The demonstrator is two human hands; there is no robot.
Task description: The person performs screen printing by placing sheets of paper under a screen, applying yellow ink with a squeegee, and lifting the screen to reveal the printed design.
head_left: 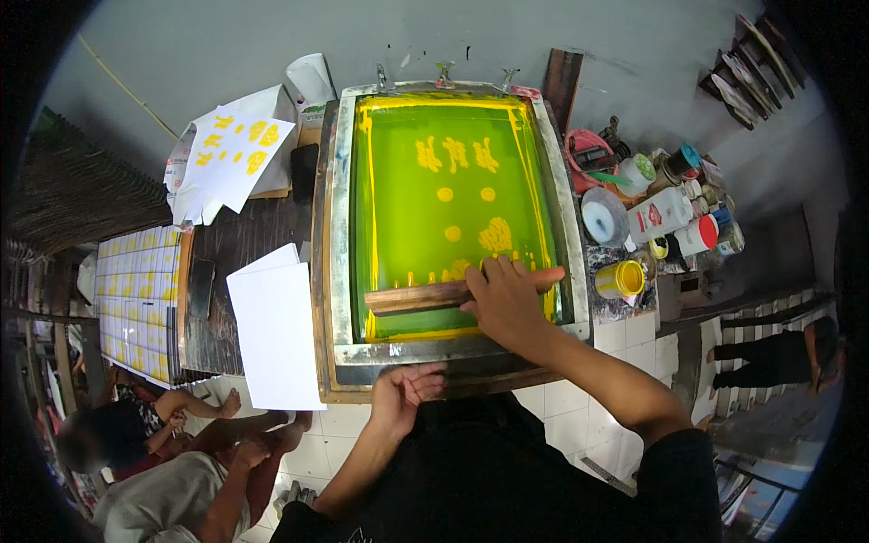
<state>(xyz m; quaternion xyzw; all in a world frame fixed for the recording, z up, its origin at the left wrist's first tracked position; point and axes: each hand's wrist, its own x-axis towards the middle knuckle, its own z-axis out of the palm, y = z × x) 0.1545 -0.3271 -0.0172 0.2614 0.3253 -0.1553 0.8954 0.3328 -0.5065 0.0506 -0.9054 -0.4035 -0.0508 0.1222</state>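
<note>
Black shirt (516,480) foremost, a person stands at a green screen (398,208) set in a pale-edged frame (342,226) and marked with yellow shapes (495,235). Across its near part lies a wooden bar (412,299), its long axis running almost side to side, the right end slightly farther from the body than the left. The right hand (507,294) is on it, right of the bar's middle, so the longer free length reaches out to the left; its fingers close over the wood with the thumb to the near left, pinching the bar. Most of the yellow shapes lie beyond the knuckles, on the far side of the bar. From the lower right, the right forearm (597,371) slants up and leftward to the wrist, elbow out to the side. Nearer the body, the left hand (403,394) is by the frame's near edge, below the bar's left half; its fingers are loosely curled around nothing visible, and whether they touch the edge cannot be told. White sheets (276,335) lie just left of the frame.
</note>
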